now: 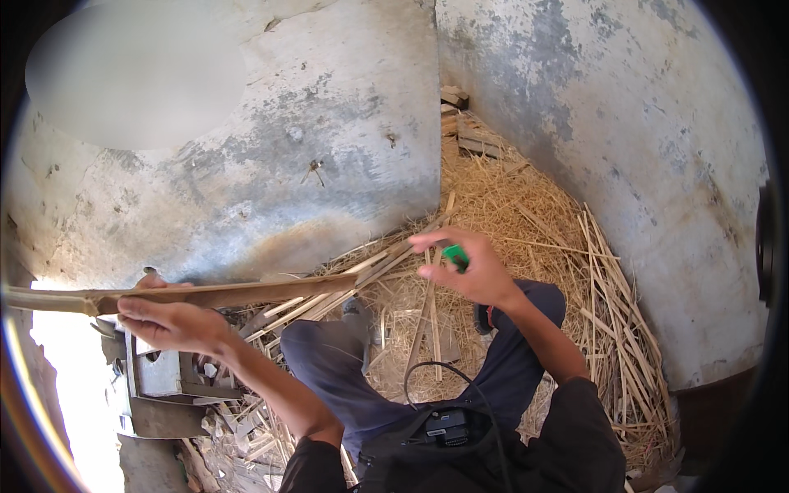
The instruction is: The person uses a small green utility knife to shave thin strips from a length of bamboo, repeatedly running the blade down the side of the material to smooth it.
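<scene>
A long piece of split bamboo (255, 292) runs nearly level from the left edge toward the middle. My left hand (177, 320) grips it near a knobbly joint, thumb on the near side and fingers behind. To the right of the bamboo's free end, my right hand (472, 271) is raised, apart from it. Its index finger and thumb are spread, while a small green and dark thing (454, 256) sits in the palm; its kind is unclear. Below the bamboo are my bent knees, with thin split strips (353, 279) lying beyond them on the floor.
Straw-like shavings (518, 197) cover the floor, and many thin strips (612, 345) lie along the right wall (641, 164). A worn wall (329, 107) stands close ahead. Boxy metal-looking pieces (160, 374) are at the left. A black cable (468, 378) loops over my lap.
</scene>
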